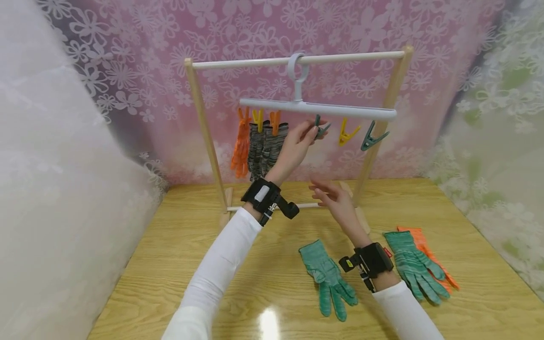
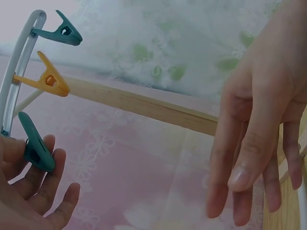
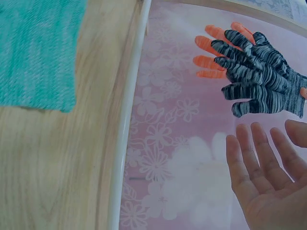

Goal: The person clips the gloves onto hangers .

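Observation:
My left hand (image 1: 297, 144), raised under the right half of the white hanger (image 1: 331, 109), pinches a dark green clothespin (image 1: 318, 130) between thumb and fingers. In the left wrist view that clothespin (image 2: 36, 146) hangs from the hanger's slotted bar. Lower and to the right, my right hand (image 1: 335, 203) is held in the air with relaxed fingers and nothing in it. Below it on the table lies a green knit glove (image 1: 327, 278). To the right, a second green glove (image 1: 414, 262) partly covers an orange glove (image 1: 420, 241).
A wooden stand (image 1: 204, 137) with a white top rod carries the hanger. From its left end hang an orange glove (image 1: 241, 151) and black-grey gloves (image 1: 272, 148) on clothespins. A yellow clothespin (image 1: 346, 133) and another green clothespin (image 1: 371, 138) dangle at the right.

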Motion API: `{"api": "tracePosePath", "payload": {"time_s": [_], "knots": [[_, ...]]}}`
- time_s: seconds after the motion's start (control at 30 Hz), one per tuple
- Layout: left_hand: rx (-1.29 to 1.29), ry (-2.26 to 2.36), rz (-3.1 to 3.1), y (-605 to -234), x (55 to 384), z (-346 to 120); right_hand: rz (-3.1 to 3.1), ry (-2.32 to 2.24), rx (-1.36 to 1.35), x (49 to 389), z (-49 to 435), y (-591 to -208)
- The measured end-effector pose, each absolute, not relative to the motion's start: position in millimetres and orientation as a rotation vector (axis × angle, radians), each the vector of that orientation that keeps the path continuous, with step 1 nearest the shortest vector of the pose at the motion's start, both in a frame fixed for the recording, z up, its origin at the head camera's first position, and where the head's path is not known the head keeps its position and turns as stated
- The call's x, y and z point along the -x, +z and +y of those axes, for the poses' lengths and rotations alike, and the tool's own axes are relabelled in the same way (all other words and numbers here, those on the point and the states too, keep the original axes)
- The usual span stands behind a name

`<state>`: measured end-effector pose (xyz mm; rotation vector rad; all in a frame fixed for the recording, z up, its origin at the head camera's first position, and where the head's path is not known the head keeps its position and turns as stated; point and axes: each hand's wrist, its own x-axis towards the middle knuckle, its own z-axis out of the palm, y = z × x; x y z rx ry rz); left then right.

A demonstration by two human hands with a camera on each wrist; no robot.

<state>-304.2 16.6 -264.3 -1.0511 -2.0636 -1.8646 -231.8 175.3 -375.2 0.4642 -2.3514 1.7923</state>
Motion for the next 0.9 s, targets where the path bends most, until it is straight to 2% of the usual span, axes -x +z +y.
{"api": "tracePosePath", "payload": {"time_s": [0.23,0.6,0.9], "knots": [[1.098,-1.857,-2.083,-262,297,8,-2.361,1.686,-0.49,244,189,-403],[0.94,-1.605,-2.119,-256,282,7,-2.62,1.235,-0.586,226,201,-419],[0.882,-1.614,-2.041,-251,272,6,-2.765,1.012,-0.749,215,203,-430]]}}
